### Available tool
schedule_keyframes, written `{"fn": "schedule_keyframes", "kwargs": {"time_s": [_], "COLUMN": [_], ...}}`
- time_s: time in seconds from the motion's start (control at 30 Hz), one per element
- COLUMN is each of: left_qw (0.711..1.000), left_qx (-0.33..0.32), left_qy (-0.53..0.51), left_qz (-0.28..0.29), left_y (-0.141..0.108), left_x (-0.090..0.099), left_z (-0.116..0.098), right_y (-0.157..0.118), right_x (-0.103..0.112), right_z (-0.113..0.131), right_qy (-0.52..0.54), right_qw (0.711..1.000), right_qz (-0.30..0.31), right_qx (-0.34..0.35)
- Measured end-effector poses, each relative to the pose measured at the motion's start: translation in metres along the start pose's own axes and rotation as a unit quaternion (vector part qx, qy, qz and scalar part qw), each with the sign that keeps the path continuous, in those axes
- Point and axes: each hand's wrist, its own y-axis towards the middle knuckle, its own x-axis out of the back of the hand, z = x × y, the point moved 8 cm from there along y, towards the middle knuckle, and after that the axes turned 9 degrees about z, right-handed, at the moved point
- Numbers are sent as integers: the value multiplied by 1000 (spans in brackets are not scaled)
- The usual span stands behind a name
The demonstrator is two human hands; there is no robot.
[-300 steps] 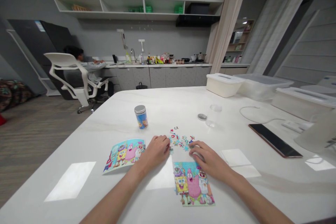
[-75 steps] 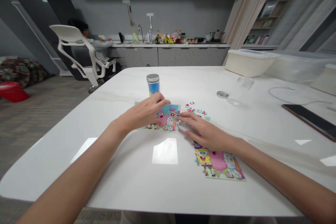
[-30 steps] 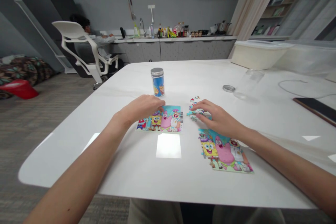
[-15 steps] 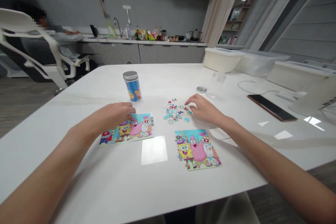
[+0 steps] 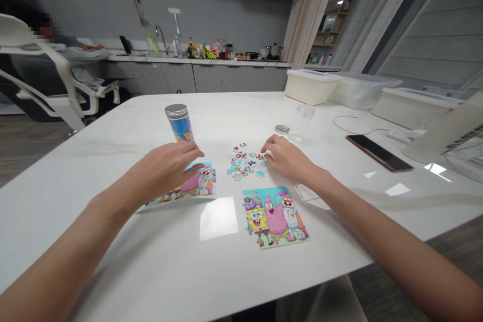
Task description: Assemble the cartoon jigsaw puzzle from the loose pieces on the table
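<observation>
My left hand (image 5: pixel 171 166) hovers over the picture card (image 5: pixel 198 183), hiding its left part; thumb and fingers are apart with nothing between them. Several loose puzzle pieces (image 5: pixel 245 162) lie in a small heap at the middle of the white table (image 5: pixel 151 261). At the heap's right edge is my right hand (image 5: pixel 285 157), its fingertips bent together near a piece; what they hold, if anything, is too small to tell. Nearer to me lies a partly joined puzzle (image 5: pixel 276 217), its left edge uneven.
A jar with a metal lid (image 5: pixel 179 122) stands behind my left hand. Farther right are a loose lid (image 5: pixel 282 129), a clear jar (image 5: pixel 302 123), a phone (image 5: pixel 379 152) and storage boxes (image 5: pixel 313 86). A person sits at the far left.
My left hand has moved right over the card, and its thumb and fingers have spread. My right hand stays at the heap's edge, its fingers drawn closer together. The view has shifted slightly.
</observation>
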Motion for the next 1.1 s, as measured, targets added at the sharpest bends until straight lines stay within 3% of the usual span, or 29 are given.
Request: {"fn": "schedule_keyframes", "kwargs": {"time_s": [0.13, 0.3, 0.43, 0.57, 0.8, 0.9, 1.1], "left_qw": [998, 995, 993, 996, 996, 995, 997], "left_qx": [-59, -93, -90, -77, -78, -84, -69], "left_qy": [17, 27, 18, -15, 14, 1, -9], "left_qz": [-15, 31, 70, 49, 49, 51, 40], "left_y": [8, 11, 10, 10, 10, 11, 12], "left_x": [2, -22, -32, -30, -29, -27, -28], "left_z": [-44, -74, -72, -64, -69, -71, -63], "right_y": [0, 0, 1, 0, -5, -6, -6], "right_x": [0, -1, -5, -7, -15, -18, -11], "right_z": [-5, -12, 4, 17, 52, 59, 53], "right_qy": [-58, -46, -18, -17, 35, 33, 39], "right_qw": [998, 998, 999, 998, 975, 972, 981], "right_qz": [-2, 3, 0, 1, 27, 30, 26], "right_qx": [-36, -46, 28, 65, 219, 229, 187]}}
